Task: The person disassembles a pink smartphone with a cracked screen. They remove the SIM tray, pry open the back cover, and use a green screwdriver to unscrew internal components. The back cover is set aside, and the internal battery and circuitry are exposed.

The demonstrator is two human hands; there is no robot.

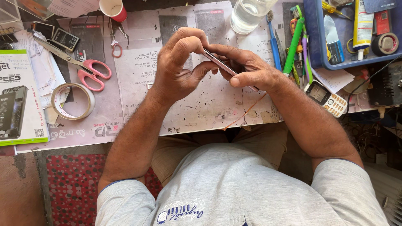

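Both of my hands hold a thin smartphone (221,64) edge-up over the worn paper-covered worktable (201,104). My left hand (181,62) curls over the phone's upper end, fingertips pressing on its edge. My right hand (247,69) grips the lower end from the right, thumb along the side. Most of the phone is hidden between my fingers; only its narrow metallic edge shows.
Pink-handled scissors (86,67) and a tape roll (72,101) lie left. A red cup (113,8) and a clear water container (250,14) stand at the back. Toothbrushes (293,42), a blue tray (351,60) of tools and a small keypad phone (326,98) are right. A phone-part box (19,100) lies far left.
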